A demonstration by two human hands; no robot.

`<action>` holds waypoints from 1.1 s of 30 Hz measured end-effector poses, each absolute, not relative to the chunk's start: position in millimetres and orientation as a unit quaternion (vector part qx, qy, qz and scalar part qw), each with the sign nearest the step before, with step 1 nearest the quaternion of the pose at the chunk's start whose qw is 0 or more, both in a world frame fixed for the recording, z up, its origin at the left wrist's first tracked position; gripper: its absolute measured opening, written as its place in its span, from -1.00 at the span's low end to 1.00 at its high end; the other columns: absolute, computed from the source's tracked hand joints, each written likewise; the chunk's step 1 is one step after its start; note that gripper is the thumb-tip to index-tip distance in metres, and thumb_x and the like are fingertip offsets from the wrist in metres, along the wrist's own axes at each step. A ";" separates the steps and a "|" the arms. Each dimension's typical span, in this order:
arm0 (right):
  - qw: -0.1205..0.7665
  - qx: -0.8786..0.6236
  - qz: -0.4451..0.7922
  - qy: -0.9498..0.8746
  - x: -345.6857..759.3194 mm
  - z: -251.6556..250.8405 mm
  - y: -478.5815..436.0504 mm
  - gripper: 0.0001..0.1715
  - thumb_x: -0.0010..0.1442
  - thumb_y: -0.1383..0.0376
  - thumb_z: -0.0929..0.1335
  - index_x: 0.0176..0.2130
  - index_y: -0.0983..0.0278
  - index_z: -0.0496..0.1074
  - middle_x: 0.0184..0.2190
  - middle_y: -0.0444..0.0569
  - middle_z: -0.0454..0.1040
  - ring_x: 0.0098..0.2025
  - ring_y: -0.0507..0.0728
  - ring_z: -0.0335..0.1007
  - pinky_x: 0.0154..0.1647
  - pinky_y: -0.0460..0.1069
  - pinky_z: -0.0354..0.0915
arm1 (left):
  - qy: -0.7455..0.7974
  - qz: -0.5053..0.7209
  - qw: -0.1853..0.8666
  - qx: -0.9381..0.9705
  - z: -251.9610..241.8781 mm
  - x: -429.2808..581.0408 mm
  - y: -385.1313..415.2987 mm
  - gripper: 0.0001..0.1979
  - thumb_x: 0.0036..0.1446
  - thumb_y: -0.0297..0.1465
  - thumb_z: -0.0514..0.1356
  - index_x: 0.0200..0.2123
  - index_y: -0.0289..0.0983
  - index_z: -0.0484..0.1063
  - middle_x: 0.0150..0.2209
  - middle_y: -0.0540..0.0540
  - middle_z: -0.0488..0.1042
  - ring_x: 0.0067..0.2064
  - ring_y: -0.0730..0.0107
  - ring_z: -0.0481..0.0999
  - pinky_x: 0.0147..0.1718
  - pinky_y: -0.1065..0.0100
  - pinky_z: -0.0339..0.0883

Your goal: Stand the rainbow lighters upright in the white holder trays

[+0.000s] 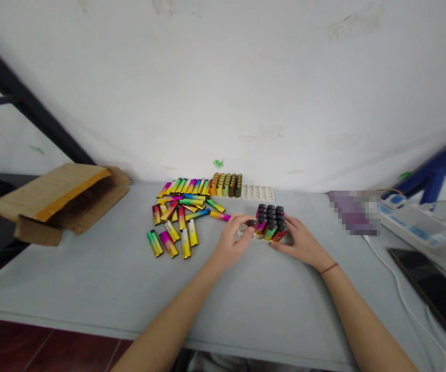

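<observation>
Black-topped lighters [271, 219] in metallic purple, green and red stand upright and close together in a small white tray [258, 237]. My left hand [233, 237] is at the tray's left side, pinching another lighter [251, 222] between thumb and fingers; its black top shows, while the hand covers most of its body. At the right side, my right hand [302, 240] grips the tray and the lighters, thumb at the front edge and fingers along the side. Many loose shiny lighters [185, 243] lie to the left of my left hand.
Against the wall stand a block of gold-topped lighters [226, 186] and a white holed tray [258, 192]. An open cardboard box [72, 194] lies at left. On the right are a power strip [416, 225], a black phone [432, 289], a white cable [395, 281] and a blurred purple item [352, 212].
</observation>
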State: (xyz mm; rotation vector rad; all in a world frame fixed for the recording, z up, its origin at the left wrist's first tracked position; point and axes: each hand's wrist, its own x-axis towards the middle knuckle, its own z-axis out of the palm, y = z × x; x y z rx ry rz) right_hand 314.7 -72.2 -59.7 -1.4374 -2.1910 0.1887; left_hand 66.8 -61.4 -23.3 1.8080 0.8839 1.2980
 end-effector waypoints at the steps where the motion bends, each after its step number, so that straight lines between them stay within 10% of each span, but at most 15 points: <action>1: 0.254 -0.530 0.069 -0.806 314.8 -59.9 -72.2 -0.16 0.15 -0.10 0.39 0.27 0.23 0.26 0.25 0.20 0.34 0.25 0.43 0.28 0.28 0.35 0.20 | 0.341 0.494 0.357 0.716 -24.5 66.9 -60.4 -0.75 0.26 -0.22 0.15 -0.13 -0.24 0.48 -0.12 -0.20 0.53 -0.02 0.21 0.49 0.06 0.17 0.32; 33: 0.255 -0.532 0.071 -0.805 314.7 -60.6 -72.1 -0.16 0.15 -0.14 0.38 0.26 0.23 0.27 0.24 0.20 0.35 0.25 0.43 0.28 0.28 0.36 0.19 | 0.335 0.421 0.159 0.828 -32.9 69.6 -56.0 -0.76 0.32 -0.28 0.13 -0.04 -0.17 0.53 -0.12 -0.15 0.62 -0.07 0.22 0.58 -0.02 0.18 0.39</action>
